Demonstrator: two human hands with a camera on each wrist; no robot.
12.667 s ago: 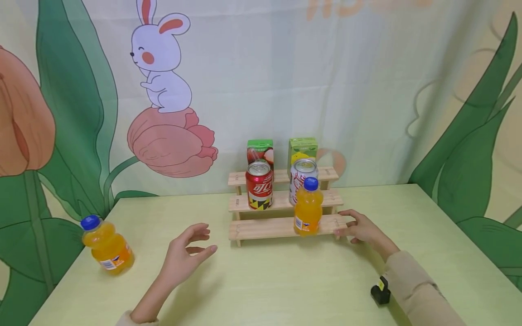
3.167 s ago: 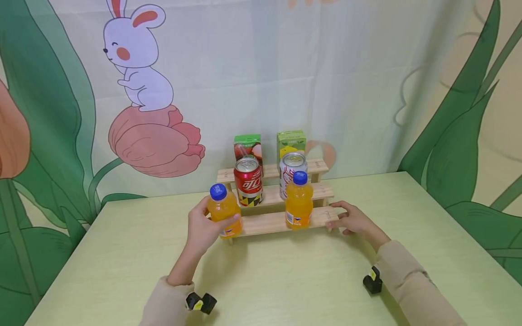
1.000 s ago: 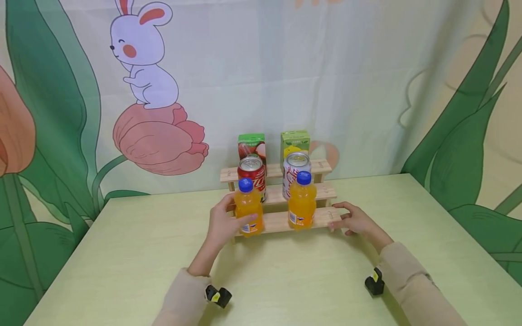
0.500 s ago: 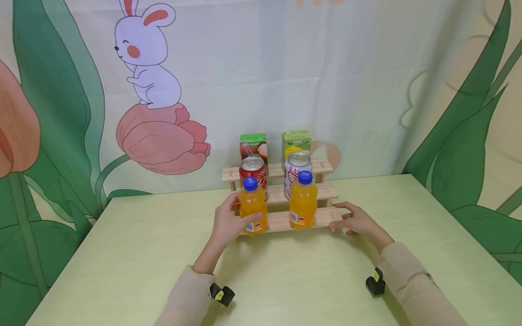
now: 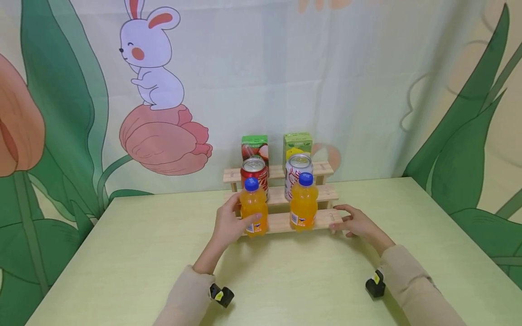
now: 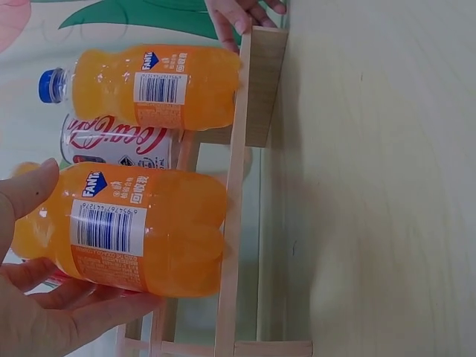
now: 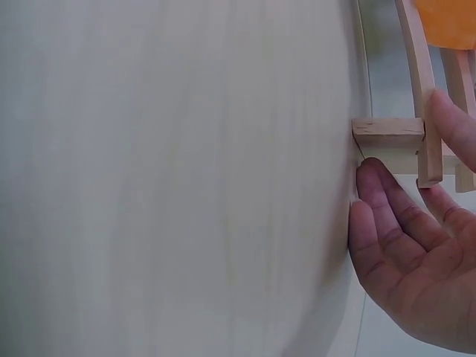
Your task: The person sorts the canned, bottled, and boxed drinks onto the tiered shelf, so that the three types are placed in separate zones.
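Note:
A small three-step wooden rack (image 5: 280, 222) stands on the table. My left hand (image 5: 226, 221) grips an orange Fanta bottle (image 5: 253, 209) by its sides, thumb in front and fingers behind. In the left wrist view this bottle (image 6: 149, 230) has its base against the bottom step's left part. A second Fanta bottle (image 5: 303, 206) stands upright on the same step, to the right. My right hand (image 5: 359, 224) holds the rack's right end; in the right wrist view the thumb lies on the plank and the fingers are beside and under it.
Behind the bottles, a red cola can (image 5: 253, 173) and a white Coca-Cola can (image 5: 292, 175) stand on the middle step, partly hidden. Two juice cartons, one apple-like red-green (image 5: 254, 144) and one lemon green (image 5: 297, 142), occupy the top step. A printed curtain (image 5: 285, 81) hangs behind the table.
The left bottle was on the table at far left; my left hand has brought it to the bottom step and shifted it right, before the red can. My right hand stays at the rack's end.

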